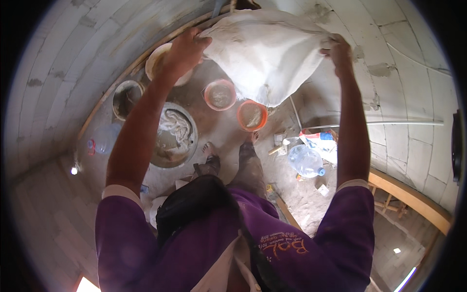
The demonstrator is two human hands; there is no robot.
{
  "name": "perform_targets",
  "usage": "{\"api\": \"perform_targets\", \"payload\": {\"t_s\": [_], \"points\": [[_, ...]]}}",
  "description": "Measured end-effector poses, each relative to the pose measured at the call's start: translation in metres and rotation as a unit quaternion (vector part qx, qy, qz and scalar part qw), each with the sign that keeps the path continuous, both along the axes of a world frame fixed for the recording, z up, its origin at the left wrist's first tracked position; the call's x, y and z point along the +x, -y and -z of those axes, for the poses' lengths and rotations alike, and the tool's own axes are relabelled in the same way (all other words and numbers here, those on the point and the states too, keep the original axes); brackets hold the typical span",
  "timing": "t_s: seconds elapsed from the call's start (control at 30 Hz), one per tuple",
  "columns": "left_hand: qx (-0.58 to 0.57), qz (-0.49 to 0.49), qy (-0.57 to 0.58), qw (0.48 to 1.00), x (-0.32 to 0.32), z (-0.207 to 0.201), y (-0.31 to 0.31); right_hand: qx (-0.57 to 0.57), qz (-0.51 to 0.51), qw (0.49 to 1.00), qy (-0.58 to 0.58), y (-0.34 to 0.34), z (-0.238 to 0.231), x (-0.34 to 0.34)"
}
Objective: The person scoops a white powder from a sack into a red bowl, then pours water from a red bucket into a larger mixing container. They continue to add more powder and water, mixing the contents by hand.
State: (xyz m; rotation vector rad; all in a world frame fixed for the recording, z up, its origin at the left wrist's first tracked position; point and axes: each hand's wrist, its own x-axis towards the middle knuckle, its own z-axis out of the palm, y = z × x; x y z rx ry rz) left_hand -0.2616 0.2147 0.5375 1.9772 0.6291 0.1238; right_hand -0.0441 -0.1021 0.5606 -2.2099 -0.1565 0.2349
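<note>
A large white cloth (267,53), smudged with grey near its top, is stretched between my two raised hands. At its left corner my left hand (191,48) is closed on the edge. My right hand (338,54) grips the opposite corner with bent fingers. The cloth's middle sags toward the floor, its lowest point hanging just above or in front of an orange bucket (265,119). Beside that stands a second, paler orange bucket (206,96). Both buckets contain pale, greyish stuff.
Left of my feet sits a round basin (192,146) with a wet whitish cloth (177,124) inside. Beyond it are a dirty bucket (116,100) and a cream tub (151,63). Clear plastic jugs lie left (104,138) and right (304,160). A white pipe (404,123) crosses at right.
</note>
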Motion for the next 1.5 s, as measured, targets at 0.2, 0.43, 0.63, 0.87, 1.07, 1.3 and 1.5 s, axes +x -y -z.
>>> {"api": "perform_targets", "payload": {"t_s": [0.2,0.43,0.63,0.87,1.07,1.3,1.5], "points": [[-0.244,0.064,0.035,0.967,0.087,0.041,0.095,0.185,-0.156,0.970,0.036,0.014,0.113,0.019],[-0.458,0.048,-0.031,0.887,0.158,0.113,0.158,0.299,-0.176,0.925,-0.155,0.016,0.116,-0.047],[-0.218,0.108,-0.058,0.968,0.200,0.124,0.245,0.242,-0.053,0.954,-0.167,0.133,0.147,-0.069],[0.170,0.219,-0.132,0.952,0.347,0.154,0.258,-0.245,-0.027,0.891,-0.382,0.390,0.265,-0.231],[0.148,0.248,0.044,0.956,0.448,0.155,0.310,-0.224,0.082,0.851,-0.468,0.461,0.312,-0.439],[0.131,0.478,-0.082,0.865,0.358,0.201,0.335,0.093,0.150,0.686,-0.706,0.355,0.242,-0.381],[0.096,0.574,-0.287,0.761,0.105,0.245,0.265,-0.023,0.046,0.729,-0.683,0.318,0.216,-0.338]]}}
